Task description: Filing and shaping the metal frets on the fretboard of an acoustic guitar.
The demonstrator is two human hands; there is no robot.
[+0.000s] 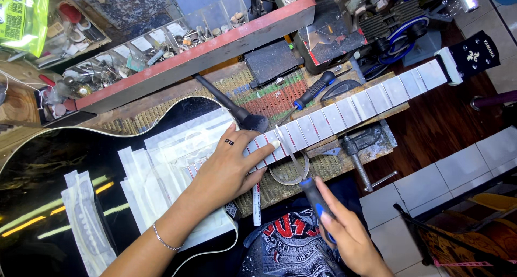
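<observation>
A black acoustic guitar lies across the workbench, its body covered in strips of pale masking tape. The neck runs up to the right, its fretboard taped between the frets, ending in a black headstock. My left hand, with a dark ring, presses flat on the neck near the body joint. My right hand grips a file with a blue and black handle; its thin metal blade lies across a fret beside my left fingertips.
A dark brush, a screwdriver, a white marker and a tape roll lie on the woven mat. A hammer rests by the bench edge. A red-edged shelf of small parts sits behind. Tiled floor lies to the right.
</observation>
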